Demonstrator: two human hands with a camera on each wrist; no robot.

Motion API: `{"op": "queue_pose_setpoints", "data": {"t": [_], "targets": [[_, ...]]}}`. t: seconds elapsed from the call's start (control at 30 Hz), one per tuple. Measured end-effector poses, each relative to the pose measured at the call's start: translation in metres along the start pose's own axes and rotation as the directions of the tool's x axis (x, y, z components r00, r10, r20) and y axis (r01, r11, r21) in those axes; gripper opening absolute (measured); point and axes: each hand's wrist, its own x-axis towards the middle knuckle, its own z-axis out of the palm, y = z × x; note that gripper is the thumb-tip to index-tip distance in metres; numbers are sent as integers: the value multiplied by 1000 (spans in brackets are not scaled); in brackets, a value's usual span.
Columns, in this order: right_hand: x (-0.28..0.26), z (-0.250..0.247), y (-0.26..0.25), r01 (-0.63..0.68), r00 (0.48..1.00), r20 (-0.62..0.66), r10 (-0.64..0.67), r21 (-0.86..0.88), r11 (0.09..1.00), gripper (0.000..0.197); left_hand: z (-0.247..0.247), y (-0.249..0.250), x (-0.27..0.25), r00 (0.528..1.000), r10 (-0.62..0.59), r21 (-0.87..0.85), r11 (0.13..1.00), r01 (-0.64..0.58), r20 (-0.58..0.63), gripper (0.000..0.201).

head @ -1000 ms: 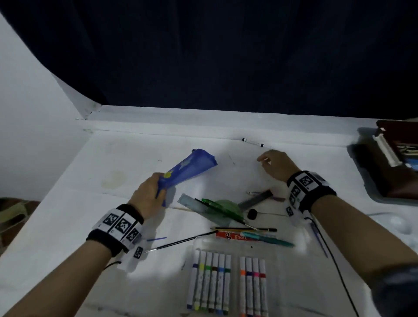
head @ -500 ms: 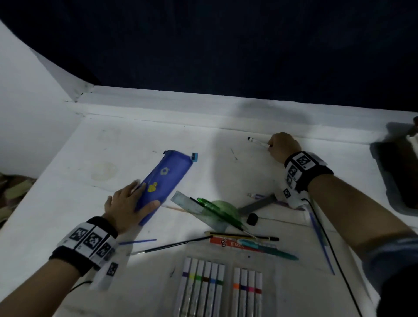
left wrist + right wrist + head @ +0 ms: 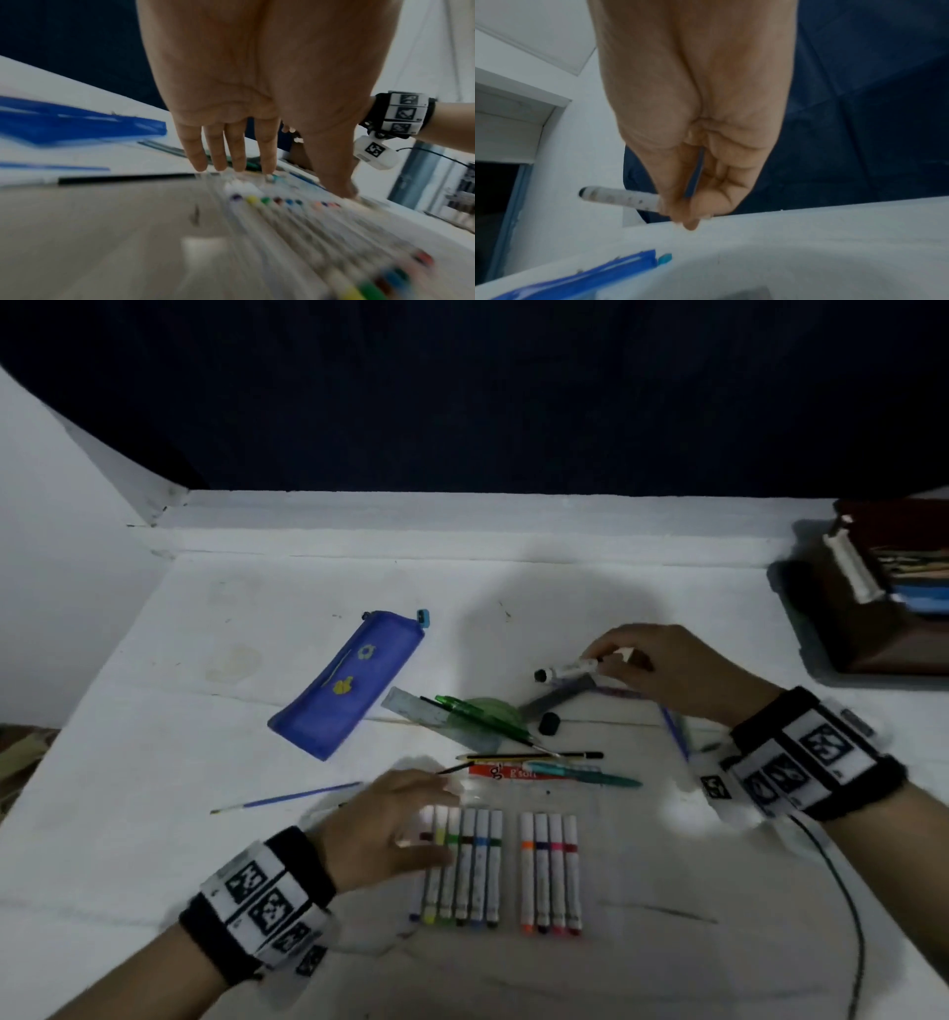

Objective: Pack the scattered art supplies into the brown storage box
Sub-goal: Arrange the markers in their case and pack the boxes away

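1. The right hand is up above the clutter, pinching a white marker with a black cap between thumb and fingertips; the capped end pokes out to the left
2. The wrist view shows the right hand's fingers curled around that marker
3. The left hand hovers flat with fingers straight, grasping nothing, over the left end of the clear pack of coloured felt-tip pens
4. The blue fabric pencil pouch with a yellow duck lies on the white table, apart from both hands
5. The brown storage box sits at the table's far right edge, already holding some items
6. Between the hands lie a green pen, a clear ruler and a thin blue paintbrush
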Motion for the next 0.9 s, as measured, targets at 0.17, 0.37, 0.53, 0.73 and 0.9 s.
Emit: {"op": "queue_pose_setpoints", "data": {"t": [0.17,0.37,0.53,0.73,0.9], "targets": [[-67,47,5,5,986,169,-7,11,1000,16,36,3,-17,998,-21,111,994,14,64,89],[-112,106,5,76,956,287,-66,-23,997,21,44,7,-18,991,-94,90,992,86,92,92],[-136,117,7,12,984,179,-14,10,1000,31,43,7,-18,983,-144,20,990,143,118,91],[-159,126,5,-55,996,67,54,21,998,70,43,7,-21,984,-152,-61,986,158,91,90],[-172,125,11,-25,996,83,37,-138,990,71,42,10,-43,977,-172,-7,985,172,-129,81]]}}
